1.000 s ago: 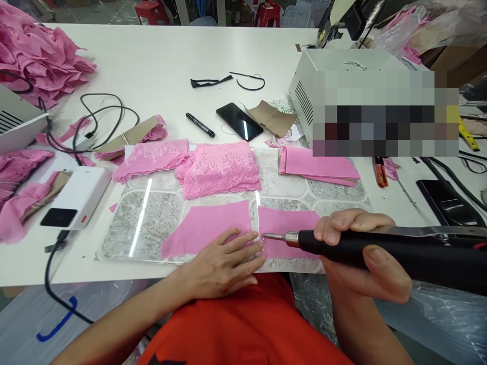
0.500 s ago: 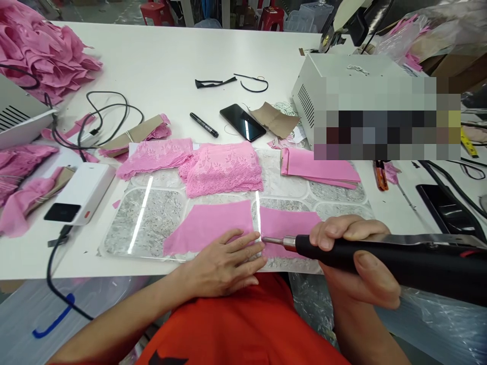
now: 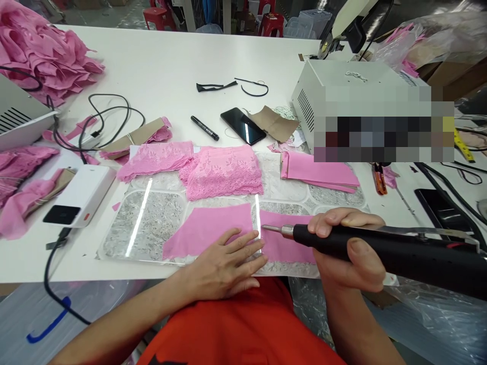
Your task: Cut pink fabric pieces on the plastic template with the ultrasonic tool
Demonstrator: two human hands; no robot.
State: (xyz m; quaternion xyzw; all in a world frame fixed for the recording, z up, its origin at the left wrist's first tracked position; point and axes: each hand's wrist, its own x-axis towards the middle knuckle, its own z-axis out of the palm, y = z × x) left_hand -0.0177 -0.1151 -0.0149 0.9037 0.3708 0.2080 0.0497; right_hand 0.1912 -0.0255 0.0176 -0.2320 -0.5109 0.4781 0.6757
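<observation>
My left hand (image 3: pixel 228 266) lies flat, fingers spread, over the lower edge of a pink fabric piece (image 3: pixel 216 228) with a slanted left side. My right hand (image 3: pixel 348 253) is closed around a thick black pen-like tool (image 3: pixel 418 256) with a metal lever and a slim metal tip. That tip rests at or just over the left edge of a second pink fabric piece (image 3: pixel 283 243), near my left fingertips; whether it touches is unclear. A narrow gap separates the two pieces. Both lie on a clear-topped, stone-patterned mat (image 3: pixel 148 223).
Behind the pieces lie folded pink lace (image 3: pixel 224 172) and a pink fabric stack (image 3: pixel 319 172). A white power bank (image 3: pixel 87 190) with a cable stands left. Farther back are a marker (image 3: pixel 204 128), a phone (image 3: pixel 243 125) and a grey box (image 3: pixel 304 101). Orange-handled snips (image 3: pixel 379 178) lie right.
My right hand has moved the tool's tip a little away from me along the second piece's left edge. My left hand stays in place; the view has tilted slightly.
</observation>
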